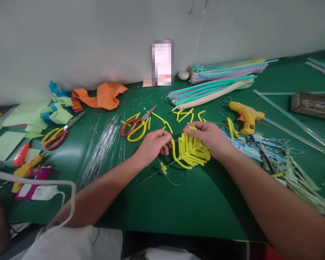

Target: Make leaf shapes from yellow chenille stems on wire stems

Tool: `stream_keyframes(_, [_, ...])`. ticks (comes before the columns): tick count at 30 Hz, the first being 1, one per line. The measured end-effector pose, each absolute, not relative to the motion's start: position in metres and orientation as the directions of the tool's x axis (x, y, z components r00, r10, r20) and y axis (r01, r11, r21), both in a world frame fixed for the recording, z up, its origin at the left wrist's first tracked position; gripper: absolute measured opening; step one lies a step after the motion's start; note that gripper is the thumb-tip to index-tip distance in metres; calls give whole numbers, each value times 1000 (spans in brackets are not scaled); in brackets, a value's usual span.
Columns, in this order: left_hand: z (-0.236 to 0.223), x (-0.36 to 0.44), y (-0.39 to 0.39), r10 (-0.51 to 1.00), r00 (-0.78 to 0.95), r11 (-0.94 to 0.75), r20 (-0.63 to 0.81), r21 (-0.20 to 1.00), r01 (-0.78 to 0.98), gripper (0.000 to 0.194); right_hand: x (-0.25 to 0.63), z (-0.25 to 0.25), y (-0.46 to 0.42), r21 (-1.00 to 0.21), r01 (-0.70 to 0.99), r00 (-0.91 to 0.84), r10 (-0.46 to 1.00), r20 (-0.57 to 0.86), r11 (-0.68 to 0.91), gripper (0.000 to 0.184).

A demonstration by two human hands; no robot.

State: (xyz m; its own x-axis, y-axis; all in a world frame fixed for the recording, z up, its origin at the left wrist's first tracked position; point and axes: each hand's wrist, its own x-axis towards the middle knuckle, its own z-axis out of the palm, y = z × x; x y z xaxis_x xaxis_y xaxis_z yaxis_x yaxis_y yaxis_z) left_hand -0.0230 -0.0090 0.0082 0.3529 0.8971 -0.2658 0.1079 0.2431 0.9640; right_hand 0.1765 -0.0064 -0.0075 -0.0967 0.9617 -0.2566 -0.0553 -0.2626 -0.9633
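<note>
My right hand [209, 139] grips the upper right edge of a yellow leaf shape [196, 153], built from rows of fuzzy pipe cleaner pieces. Left of it, my left hand [158, 144] is closed in a pinch on a thin wire that runs toward the leaf. A curved yellow pipe cleaner piece [176, 155] hangs at the leaf's left side, close to my left fingertips. Below that hand, a small yellow twisted knot [163, 168] sits along a thin stem wire. A fine loop of wire droops beneath the leaf.
Red-and-yellow scissors [135, 126] lie beyond my left hand, near cut yellow pieces [184, 115]. Silver wires [104, 148] spread to the left. A yellow glue gun [246, 115] and pale tassels [295, 177] lie right. Pipe cleaner bundles [213, 90] and a phone [163, 63] are at the back.
</note>
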Motion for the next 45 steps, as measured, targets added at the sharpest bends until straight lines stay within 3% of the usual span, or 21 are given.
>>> stream_keyframes(14, [11,-25,-10,914,355,115,-197,964,240,13,177,-10,-6,-965,-48,-77,964,-254,-258,29])
stream_keyframes(18, [11,-22,-12,874,423,132,-241,954,270,16,174,-9,-7,-949,-100,-69,953,-294,-300,29])
stream_keyframes(21, [11,-24,-11,879,403,188,-253,963,194,15,175,-10,-5,-931,-220,-44,957,-288,-290,34])
stream_keyframes(24, [12,-28,-7,944,266,199,-194,980,8,14,176,-13,0,-908,-360,23,970,-241,-216,43])
stream_keyframes(27, [14,-30,-5,980,127,173,-156,974,-143,13,176,-16,3,-896,-383,30,967,-253,-223,47])
stream_keyframes(30, [14,-31,-4,990,57,137,-127,966,-220,12,171,-15,-1,-914,-346,42,970,-240,-211,37])
stream_keyframes(38, [12,-28,-6,996,-6,81,-86,964,-252,14,161,-8,-15,-917,-347,-78,981,-179,-195,26])
stream_keyframes(42, [12,-29,-6,992,84,118,-99,960,-253,16,159,-10,-15,-930,-322,-34,984,-177,-179,19])
stream_keyframes(45, [12,-31,-4,976,177,160,-126,969,-188,30,159,-11,-15,-938,-306,-24,987,-160,-160,16])
